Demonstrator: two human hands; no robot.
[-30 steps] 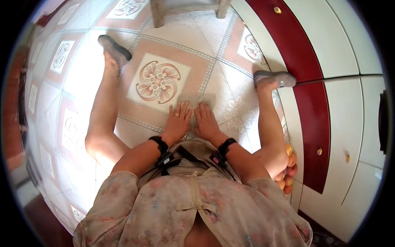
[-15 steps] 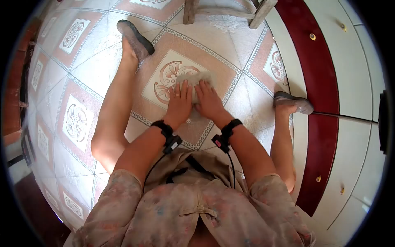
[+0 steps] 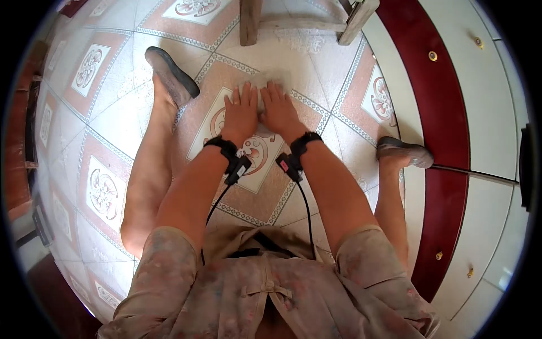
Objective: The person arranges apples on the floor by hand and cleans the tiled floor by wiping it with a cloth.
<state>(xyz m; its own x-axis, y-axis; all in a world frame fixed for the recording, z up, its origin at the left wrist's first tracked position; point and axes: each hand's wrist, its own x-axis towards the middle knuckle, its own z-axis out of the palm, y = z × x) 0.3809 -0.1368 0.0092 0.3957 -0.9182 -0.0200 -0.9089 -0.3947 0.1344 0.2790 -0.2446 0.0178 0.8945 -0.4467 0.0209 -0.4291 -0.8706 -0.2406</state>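
A pale beige cloth (image 3: 272,78), blurred at its edges, lies on the patterned tile floor (image 3: 217,164). My left hand (image 3: 241,114) rests flat on it, palm down with the fingers stretched forward. Beside it my right hand (image 3: 280,111) also presses down on the cloth, fingers straight and pointing away from me. The two hands are close together, thumbs side by side. Much of the cloth is hidden beneath them. Each wrist wears a black strap with a small cabled module.
The legs of a wooden stool (image 3: 250,25) stand ahead of the hands. White and dark red cabinets (image 3: 437,101) with small knobs line the right side. My shoed feet (image 3: 172,76) are planted to either side. Reddish wooden furniture (image 3: 17,141) is at the far left.
Both hands have slid forward with the cloth, away from my body and toward the stool. The view has shifted slightly. The fingers stay stretched out.
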